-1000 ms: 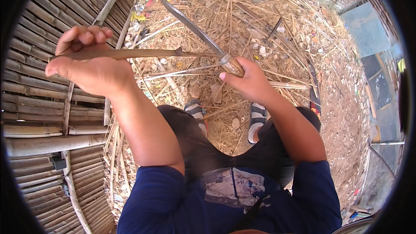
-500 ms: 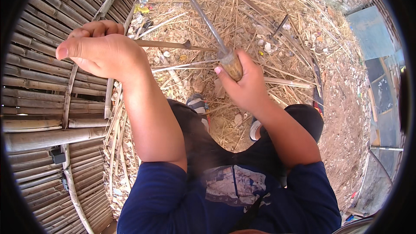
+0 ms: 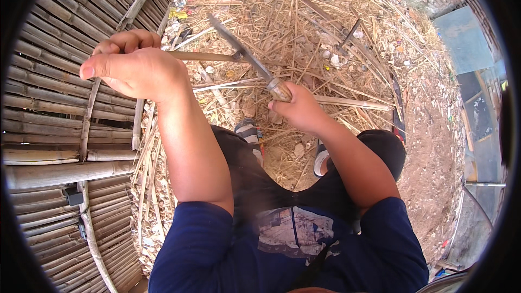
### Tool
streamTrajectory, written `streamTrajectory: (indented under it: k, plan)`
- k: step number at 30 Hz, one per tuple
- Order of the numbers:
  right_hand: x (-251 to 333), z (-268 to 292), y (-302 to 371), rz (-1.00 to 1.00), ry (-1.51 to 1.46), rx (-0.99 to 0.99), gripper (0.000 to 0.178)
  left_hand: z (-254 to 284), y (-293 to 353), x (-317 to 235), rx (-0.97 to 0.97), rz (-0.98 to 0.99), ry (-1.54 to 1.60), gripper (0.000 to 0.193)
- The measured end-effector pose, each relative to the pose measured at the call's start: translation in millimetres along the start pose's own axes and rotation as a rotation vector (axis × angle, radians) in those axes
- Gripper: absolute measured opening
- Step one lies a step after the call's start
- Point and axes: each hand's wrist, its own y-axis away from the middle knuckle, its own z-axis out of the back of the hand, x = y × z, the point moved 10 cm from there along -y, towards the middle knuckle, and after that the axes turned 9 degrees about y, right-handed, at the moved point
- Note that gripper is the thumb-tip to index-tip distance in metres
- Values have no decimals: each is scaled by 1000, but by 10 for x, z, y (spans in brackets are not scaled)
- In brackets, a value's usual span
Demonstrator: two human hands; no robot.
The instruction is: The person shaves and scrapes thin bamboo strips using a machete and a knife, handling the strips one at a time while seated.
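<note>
My right hand (image 3: 304, 107) is wrapped round the wooden handle (image 3: 280, 90) of a long knife. Its dark, narrow blade (image 3: 222, 31) points up and to the left, crossing a thin bamboo stick (image 3: 203, 56) at a dark node and seeming to touch it there. My left hand (image 3: 135, 68) is raised at the left, with curled fingers and the thumb lying outward. From behind its wrist the stick runs out to the right, so the grip itself is hidden.
Bamboo slat walling (image 3: 59, 76) stands close on the left. Straw and split bamboo litter (image 3: 347, 84) cover the ground ahead, with another dark blade-like piece (image 3: 351, 32) standing among it. Blue-grey panels (image 3: 461, 38) line the right side. My feet are below my hands.
The knife has come down and its blade now lies across the stick, after pointing higher above it. My left hand and the stick have shifted slightly right.
</note>
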Motion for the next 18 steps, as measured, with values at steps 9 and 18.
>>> streamTrajectory:
  k: [9, 18]
  plan:
    - [233, 149, 207, 164, 363, -177, 32, -9, 39, -9, -59, -34, -67, 71]
    - [-55, -56, -4, 44, 3, -10, 24, 124, -61, 87, -98, 21, 44, 65]
